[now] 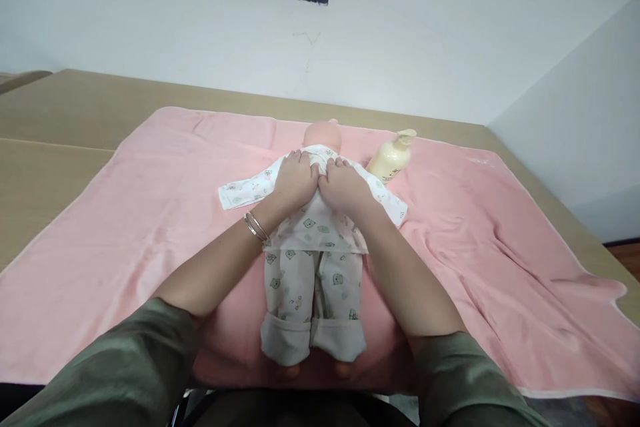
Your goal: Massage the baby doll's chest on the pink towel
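Note:
A baby doll (320, 227) lies stretched out with its head away from me. It wears a white printed top and matching trousers with turned-up cuffs. Its bald head (321, 136) shows no face from here. My left hand (295, 180) rests on the upper part of the top, fingers extended toward the doll's shoulder. Beside it, my right hand (345, 185) lies on the other side in the same way, the two thumbs almost meeting in the middle. Both palms are turned down, and their undersides are hidden.
Under the doll a pink towel (165, 213) covers much of the wooden table (55, 110). A cream pump bottle (392, 157) is by the doll's right-hand sleeve. The towel is wrinkled at the right. A white wall (225, 40) stands behind the table.

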{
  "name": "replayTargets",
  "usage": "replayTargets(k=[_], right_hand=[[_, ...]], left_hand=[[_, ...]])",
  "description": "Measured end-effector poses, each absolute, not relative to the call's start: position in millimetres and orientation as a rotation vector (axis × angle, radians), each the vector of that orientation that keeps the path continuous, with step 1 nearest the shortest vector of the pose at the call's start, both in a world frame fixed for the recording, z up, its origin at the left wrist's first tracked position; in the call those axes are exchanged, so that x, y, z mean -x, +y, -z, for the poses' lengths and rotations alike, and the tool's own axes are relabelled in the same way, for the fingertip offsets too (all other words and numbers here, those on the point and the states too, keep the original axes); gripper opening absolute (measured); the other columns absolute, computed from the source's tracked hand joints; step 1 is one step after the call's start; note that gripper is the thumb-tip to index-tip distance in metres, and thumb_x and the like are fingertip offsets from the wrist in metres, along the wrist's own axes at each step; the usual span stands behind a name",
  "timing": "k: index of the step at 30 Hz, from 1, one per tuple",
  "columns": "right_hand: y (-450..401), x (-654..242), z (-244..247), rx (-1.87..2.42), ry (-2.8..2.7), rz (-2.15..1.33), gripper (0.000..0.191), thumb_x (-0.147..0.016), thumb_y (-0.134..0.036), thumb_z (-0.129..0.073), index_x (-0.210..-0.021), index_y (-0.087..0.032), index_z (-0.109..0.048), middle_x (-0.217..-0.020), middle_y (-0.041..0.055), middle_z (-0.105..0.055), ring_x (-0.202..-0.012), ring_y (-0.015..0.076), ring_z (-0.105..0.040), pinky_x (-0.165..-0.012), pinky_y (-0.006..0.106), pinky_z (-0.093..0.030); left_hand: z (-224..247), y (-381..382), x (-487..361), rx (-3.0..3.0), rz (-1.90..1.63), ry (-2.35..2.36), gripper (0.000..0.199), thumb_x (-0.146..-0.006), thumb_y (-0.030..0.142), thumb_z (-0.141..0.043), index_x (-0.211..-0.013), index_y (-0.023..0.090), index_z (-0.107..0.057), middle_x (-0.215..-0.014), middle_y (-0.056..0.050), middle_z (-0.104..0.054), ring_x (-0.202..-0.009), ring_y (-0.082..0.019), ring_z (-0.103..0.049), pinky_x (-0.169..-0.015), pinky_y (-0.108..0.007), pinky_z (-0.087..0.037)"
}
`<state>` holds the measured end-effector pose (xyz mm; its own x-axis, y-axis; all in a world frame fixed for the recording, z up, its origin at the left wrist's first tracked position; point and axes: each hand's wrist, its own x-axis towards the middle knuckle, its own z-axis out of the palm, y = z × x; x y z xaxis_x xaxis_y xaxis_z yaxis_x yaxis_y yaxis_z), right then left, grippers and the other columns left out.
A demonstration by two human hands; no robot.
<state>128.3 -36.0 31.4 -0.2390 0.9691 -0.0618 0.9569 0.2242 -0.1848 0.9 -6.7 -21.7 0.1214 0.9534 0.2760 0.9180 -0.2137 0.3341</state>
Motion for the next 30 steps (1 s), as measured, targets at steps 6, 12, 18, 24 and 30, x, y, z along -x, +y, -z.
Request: replayTargets(k=[6,12,18,24,30], right_hand=[[2.4,-146.2,-7.7,1.843,-2.261,-0.331,0.071,-0.107,-0.039,-0.034,-0.163,0.004,-0.033,-0.173,0.0242,-0.03,-0.164,0.0368,-0.026,-0.135,0.048,-0.022],[-22.5,-133.8,-18.1,1.886,-2.372,-0.223,0.068,-0.11,-0.037,-0.028,-0.164,0.004,-0.031,-0.171,0.0266,-0.032,-0.161,0.0387,-0.031,-0.132,0.049,-0.026],[-25.1,-131.8,-24.3,1.872,-2.372,-0.258,0.067,-0.107,-0.034,-0.032,-0.163,0.002,-0.034,-0.169,0.0278,-0.036,-0.16,0.0384,-0.034,-0.13,0.047,-0.031],[-1.0,-140.9,-14.2,1.854,-2.248,-0.287,0.065,-0.104,-0.031,-0.033,-0.158,0.003,-0.043,-0.163,0.0255,-0.046,-0.152,0.0364,-0.046,-0.128,0.047,-0.035],[-26.8,-128.2,-24.7,1.903,-2.456,-0.124,0.066,-0.105,-0.022,-0.024,-0.161,0.012,-0.03,-0.168,0.03,-0.036,-0.16,0.0377,-0.035,-0.133,0.048,-0.027]], left_hand=[[14.0,-35.6,-16.8,-2.423,-0.524,1.877,0.06,-0.099,0.019,-0.037,-0.151,-0.01,-0.045,-0.16,-0.036,-0.046,-0.155,-0.042,-0.044,-0.127,-0.058,-0.034],[4.1,-11.3,5.7,-2.394,-0.576,1.733,0.043,-0.098,0.015,-0.032,-0.12,0.003,-0.068,-0.13,-0.026,-0.072,-0.13,-0.034,-0.065,-0.118,-0.049,-0.048],[12.8,-6.0,10.1,-2.418,-0.597,1.787,0.047,-0.101,0.019,-0.031,-0.128,0.001,-0.064,-0.137,-0.03,-0.066,-0.135,-0.038,-0.059,-0.121,-0.056,-0.042],[7.8,-27.5,-3.9,-2.541,-0.355,1.808,0.058,-0.098,0.02,-0.036,-0.144,-0.012,-0.05,-0.153,-0.038,-0.053,-0.147,-0.044,-0.05,-0.124,-0.058,-0.037],[-4.0,-17.1,1.9,-2.41,-0.512,1.693,0.044,-0.094,0.013,-0.037,-0.127,0.002,-0.065,-0.133,-0.025,-0.069,-0.132,-0.034,-0.062,-0.121,-0.047,-0.044]])
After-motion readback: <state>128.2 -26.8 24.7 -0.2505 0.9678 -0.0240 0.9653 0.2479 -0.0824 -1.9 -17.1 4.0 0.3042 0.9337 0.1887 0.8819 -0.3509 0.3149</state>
